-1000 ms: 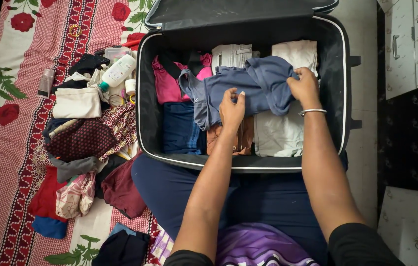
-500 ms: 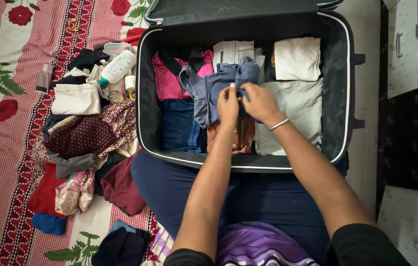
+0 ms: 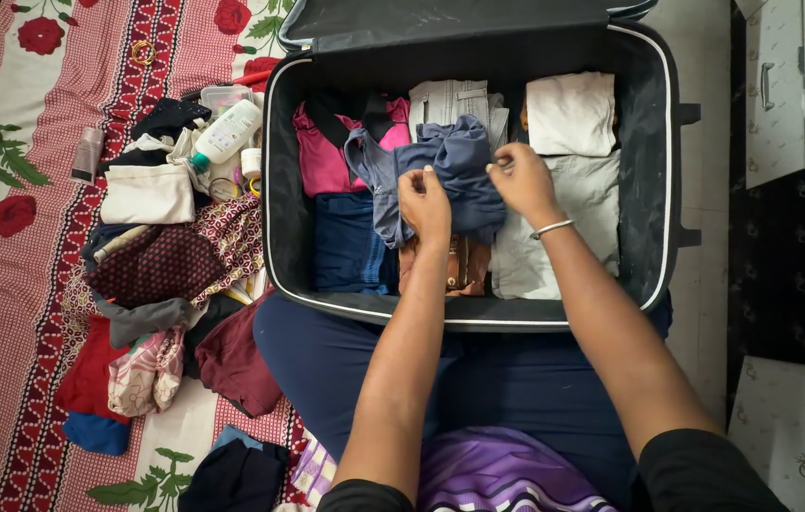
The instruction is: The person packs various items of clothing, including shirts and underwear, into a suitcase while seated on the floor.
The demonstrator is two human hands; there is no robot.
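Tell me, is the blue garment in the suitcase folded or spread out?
Folded, roughly. The blue garment sits bunched in a doubled heap, pinched by the left hand and right hand, not laid flat.

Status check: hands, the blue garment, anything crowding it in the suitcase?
Left hand and right hand both gripping blue garment. Garment bunched over folded clothes in open suitcase. Nothing blocking.

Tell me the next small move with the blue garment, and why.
Probably press the blue garment flat onto the stack. Both hands, left and right, pinch it while it sits bunched in the suitcase, above the folded clothes.
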